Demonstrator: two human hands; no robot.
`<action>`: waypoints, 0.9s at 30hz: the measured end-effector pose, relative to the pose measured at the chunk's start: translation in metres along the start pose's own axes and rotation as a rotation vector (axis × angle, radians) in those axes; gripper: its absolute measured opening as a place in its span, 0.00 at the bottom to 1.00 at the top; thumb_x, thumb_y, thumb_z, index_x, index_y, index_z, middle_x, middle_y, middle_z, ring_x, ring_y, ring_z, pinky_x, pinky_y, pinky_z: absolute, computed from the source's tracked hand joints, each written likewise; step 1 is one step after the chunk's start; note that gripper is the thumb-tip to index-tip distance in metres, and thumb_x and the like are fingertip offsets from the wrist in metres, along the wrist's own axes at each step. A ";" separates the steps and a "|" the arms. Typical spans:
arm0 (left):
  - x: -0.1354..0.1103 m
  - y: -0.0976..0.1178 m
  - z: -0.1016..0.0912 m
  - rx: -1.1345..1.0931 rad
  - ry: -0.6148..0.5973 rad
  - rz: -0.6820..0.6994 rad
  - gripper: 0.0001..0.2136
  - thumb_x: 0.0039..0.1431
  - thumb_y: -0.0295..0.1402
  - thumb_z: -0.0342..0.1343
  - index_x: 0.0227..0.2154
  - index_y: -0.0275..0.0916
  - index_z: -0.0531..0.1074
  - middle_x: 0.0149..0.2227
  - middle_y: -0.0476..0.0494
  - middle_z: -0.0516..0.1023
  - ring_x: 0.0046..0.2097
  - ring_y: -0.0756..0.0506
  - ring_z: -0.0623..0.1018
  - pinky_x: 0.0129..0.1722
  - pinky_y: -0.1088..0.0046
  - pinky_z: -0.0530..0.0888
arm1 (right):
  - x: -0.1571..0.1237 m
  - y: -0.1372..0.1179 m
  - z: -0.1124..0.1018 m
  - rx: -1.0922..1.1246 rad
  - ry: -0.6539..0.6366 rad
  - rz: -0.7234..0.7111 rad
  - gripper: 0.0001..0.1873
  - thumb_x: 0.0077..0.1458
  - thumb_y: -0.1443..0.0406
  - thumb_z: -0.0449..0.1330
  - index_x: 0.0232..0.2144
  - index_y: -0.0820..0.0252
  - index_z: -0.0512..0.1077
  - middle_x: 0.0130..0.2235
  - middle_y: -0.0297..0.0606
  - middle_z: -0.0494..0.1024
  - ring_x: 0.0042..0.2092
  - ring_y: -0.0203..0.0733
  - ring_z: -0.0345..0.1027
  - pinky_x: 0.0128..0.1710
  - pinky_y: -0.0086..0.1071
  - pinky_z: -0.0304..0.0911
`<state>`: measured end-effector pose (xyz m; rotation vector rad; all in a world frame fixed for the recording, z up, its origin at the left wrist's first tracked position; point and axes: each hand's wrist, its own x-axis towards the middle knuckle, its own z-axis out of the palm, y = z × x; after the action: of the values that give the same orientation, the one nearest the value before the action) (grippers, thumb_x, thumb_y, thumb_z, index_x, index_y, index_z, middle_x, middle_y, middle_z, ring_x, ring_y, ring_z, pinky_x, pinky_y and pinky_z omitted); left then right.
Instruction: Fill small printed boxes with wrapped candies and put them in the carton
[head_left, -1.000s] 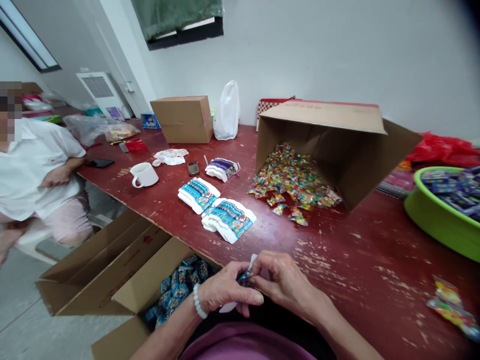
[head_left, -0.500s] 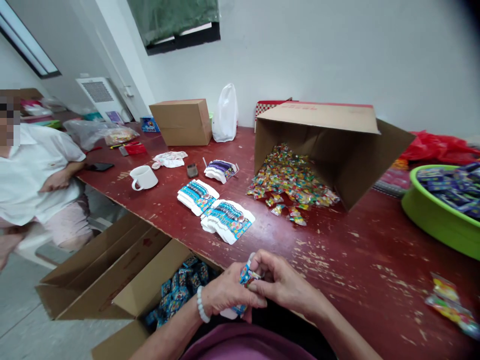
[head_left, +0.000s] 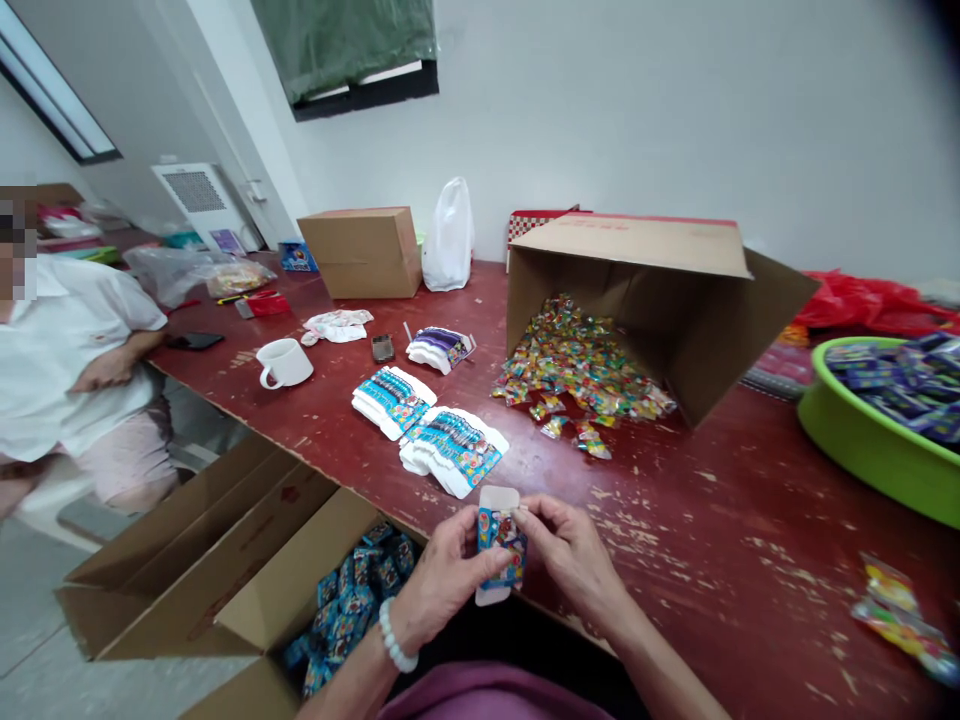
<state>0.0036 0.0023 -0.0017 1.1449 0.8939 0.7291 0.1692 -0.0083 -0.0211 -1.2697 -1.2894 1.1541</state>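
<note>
A small blue printed candy box (head_left: 501, 535) is held upright between my hands near the table's front edge, its white end flaps standing out at top and bottom. My left hand (head_left: 450, 570), with a pale bead bracelet at the wrist, grips the box's left side with the thumb across its front. The fingers of my right hand (head_left: 566, 545) pinch its upper right edge. Just beyond lie two stacks of flattened blue boxes, a nearer stack (head_left: 454, 450) and a farther stack (head_left: 394, 400). Wrapped candies (head_left: 585, 360) spill from a tipped carton (head_left: 712, 340).
Below the table edge, an open carton (head_left: 292, 570) contains many blue boxes (head_left: 352, 595). A green basin (head_left: 862, 430) of purple packets stands right. A white mug (head_left: 285, 363), purple flat boxes (head_left: 442, 347) and loose candy packs (head_left: 900, 610) lie on the table (head_left: 675, 560). A seated person (head_left: 82, 350) is left.
The candy box has turned from a tilted, mostly covered position to upright, with its front and both end flaps showing. My right hand has shifted to its upper right edge.
</note>
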 end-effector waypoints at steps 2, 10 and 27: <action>-0.003 -0.002 -0.001 -0.105 0.024 -0.016 0.19 0.51 0.34 0.65 0.45 0.35 0.68 0.39 0.41 0.78 0.37 0.44 0.78 0.39 0.65 0.77 | -0.001 0.000 0.005 0.114 0.005 0.022 0.15 0.57 0.56 0.61 0.43 0.58 0.74 0.36 0.38 0.81 0.37 0.44 0.73 0.38 0.34 0.67; -0.002 -0.002 0.008 -0.192 0.265 0.102 0.36 0.50 0.34 0.66 0.57 0.43 0.51 0.48 0.36 0.78 0.40 0.43 0.81 0.39 0.66 0.78 | -0.010 0.012 0.031 0.380 0.150 0.028 0.23 0.55 0.59 0.64 0.51 0.52 0.63 0.37 0.34 0.78 0.36 0.39 0.72 0.36 0.30 0.67; -0.001 0.000 -0.008 -0.015 0.098 0.014 0.12 0.56 0.41 0.60 0.37 0.38 0.72 0.32 0.49 0.74 0.33 0.50 0.71 0.33 0.77 0.69 | 0.005 -0.002 0.003 0.099 -0.020 0.060 0.17 0.53 0.55 0.64 0.22 0.62 0.70 0.24 0.31 0.71 0.27 0.34 0.61 0.29 0.27 0.57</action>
<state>-0.0038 0.0049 -0.0030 1.1113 0.9616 0.8076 0.1656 -0.0030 -0.0193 -1.2341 -1.2004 1.2610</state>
